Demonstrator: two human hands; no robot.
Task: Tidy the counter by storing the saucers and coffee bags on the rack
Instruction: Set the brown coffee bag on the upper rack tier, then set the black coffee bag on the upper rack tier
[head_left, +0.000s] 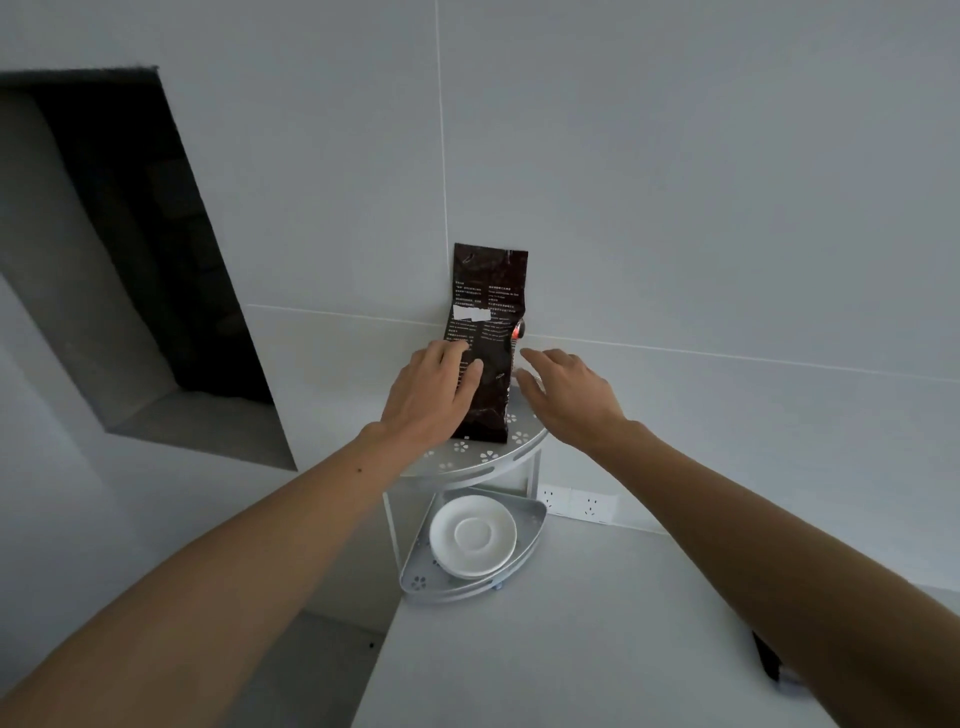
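Up on the top tier of the white corner rack (475, 460), a dark coffee bag (485, 332) is standing upright, its back leaning toward the wall corner (444, 208) where the two grey wall panels meet. The left hand (428, 395) is resting flat against the bag's lower front, fingers (470, 371) spread over the printed side and not curled around it, so the left grip is lying open on the bag rather than clasping it. The right hand (563, 392) is hovering just beside the bag's right edge, fingers extended and loosely apart, holding nothing; whether its fingertips are touching the bag cannot be told. A small red and dark patch is showing behind the bag's right edge, too hidden to identify. On the lower tier, white saucers (472, 535) are sitting in a stack, the top one showing its round centre ring. The rack is standing at the far corner of the pale surface (571, 639), with a double wall socket (579, 503) just to its right. A dark recess (140, 249) is opening in the wall at left, and a dark object (768, 657) is lying on the surface by the right forearm.
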